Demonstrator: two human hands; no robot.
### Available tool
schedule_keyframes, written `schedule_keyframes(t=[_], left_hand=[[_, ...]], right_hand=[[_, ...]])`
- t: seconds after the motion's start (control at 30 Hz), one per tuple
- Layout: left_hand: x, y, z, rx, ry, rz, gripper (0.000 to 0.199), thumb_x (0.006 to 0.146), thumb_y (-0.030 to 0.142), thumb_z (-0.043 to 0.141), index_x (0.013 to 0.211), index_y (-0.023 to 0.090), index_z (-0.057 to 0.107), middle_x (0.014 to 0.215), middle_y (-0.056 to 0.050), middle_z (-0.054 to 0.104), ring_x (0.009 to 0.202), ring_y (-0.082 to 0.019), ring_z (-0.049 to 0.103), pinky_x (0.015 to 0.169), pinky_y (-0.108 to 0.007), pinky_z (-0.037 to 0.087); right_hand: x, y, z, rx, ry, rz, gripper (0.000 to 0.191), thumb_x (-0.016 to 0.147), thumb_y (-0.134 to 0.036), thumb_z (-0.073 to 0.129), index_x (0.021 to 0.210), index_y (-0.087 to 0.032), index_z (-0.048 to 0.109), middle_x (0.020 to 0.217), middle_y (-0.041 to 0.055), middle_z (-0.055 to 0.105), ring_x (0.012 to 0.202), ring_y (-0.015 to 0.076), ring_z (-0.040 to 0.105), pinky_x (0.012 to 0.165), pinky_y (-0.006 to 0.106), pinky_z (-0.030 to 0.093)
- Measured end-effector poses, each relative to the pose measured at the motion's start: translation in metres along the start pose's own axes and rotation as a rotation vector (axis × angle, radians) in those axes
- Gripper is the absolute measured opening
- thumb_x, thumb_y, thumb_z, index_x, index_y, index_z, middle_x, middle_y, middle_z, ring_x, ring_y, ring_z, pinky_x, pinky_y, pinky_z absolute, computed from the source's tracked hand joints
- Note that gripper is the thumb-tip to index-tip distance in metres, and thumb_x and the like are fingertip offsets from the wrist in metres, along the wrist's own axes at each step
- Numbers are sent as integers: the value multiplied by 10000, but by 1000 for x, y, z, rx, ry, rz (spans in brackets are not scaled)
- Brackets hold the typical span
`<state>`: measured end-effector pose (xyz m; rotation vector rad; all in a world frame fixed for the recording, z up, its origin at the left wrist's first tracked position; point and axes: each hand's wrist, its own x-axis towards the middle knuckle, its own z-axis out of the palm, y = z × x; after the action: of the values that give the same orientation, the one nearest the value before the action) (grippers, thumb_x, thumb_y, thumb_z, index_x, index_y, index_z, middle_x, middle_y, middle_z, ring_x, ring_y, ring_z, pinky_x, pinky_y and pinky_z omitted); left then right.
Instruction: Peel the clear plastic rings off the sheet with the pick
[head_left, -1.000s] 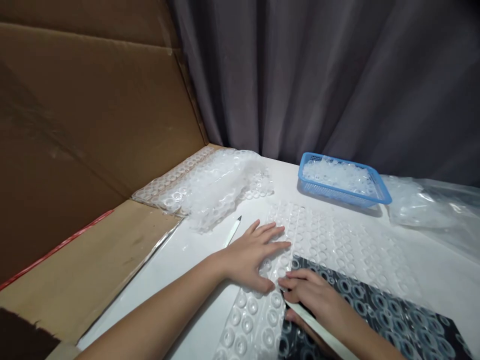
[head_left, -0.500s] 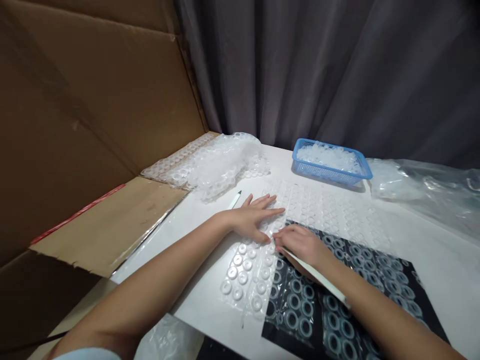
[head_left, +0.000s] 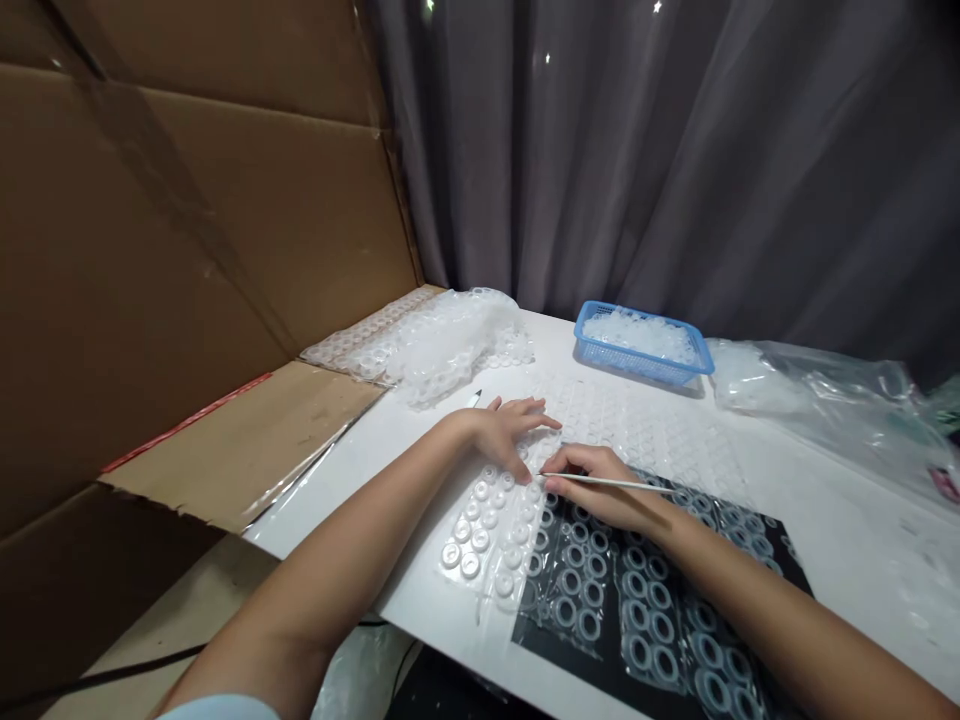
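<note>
My left hand [head_left: 508, 436] lies with fingers spread on a clear plastic sheet [head_left: 480, 525] dotted with rows of round white pieces. In my right hand [head_left: 600, 478] is a thin white stick-like tool [head_left: 626, 484], its tip pointing left, close to my left thumb, at the sheet. Under the right forearm, a black mat [head_left: 559, 660] bears clear strips of round rings [head_left: 577, 590]. Just behind my left wrist a white pen-like object [head_left: 474, 398] with a dark tip is partly hidden.
At the back stands a blue basket [head_left: 645, 372] full of small clear pieces. A heap of clear ring sheets [head_left: 450, 340] lies back left, beside cardboard [head_left: 240, 440]. Clear plastic bags [head_left: 810, 385] rest at right. More clear sheet [head_left: 645, 425] spreads behind the mat. A grey curtain hangs behind.
My right hand has turned, so the tool now lies nearly level with its tip showing by my left thumb. My left fingers have drawn in slightly. The camera view has shifted.
</note>
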<state>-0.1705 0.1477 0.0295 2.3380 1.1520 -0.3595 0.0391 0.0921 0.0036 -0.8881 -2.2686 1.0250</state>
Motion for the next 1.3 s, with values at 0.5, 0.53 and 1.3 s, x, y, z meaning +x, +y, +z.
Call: schedule_keyframes(t=[0.5, 0.53, 1.3], left_hand=[[-9, -3, 7, -59, 58, 60, 967, 633, 547, 681, 1444, 346, 194, 1545, -88, -43, 1401, -304, -65, 1068, -580, -70], [-9, -3, 8, -61, 62, 60, 963, 634, 547, 681, 1443, 349, 196, 1546, -82, -40, 1401, -305, -62, 1068, -581, -72], [-8, 1, 6, -77, -1, 45, 953, 641, 456, 709, 1440, 334, 204, 1543, -71, -82, 1386, -352, -91, 1041, -624, -79]], right_hand=[[3, 11, 3, 47, 5, -125, 59, 829, -179, 601, 785, -207, 630, 840, 29, 674, 854, 166, 614, 770, 318, 492], [3, 11, 3, 43, 7, -135, 60, 830, -178, 599, 786, -207, 628, 838, 28, 673, 852, 167, 614, 770, 320, 493], [-5, 16, 25, -364, 262, -393, 163, 922, -123, 386, 971, -174, 533, 978, 118, 611, 934, 240, 544, 817, 423, 492]])
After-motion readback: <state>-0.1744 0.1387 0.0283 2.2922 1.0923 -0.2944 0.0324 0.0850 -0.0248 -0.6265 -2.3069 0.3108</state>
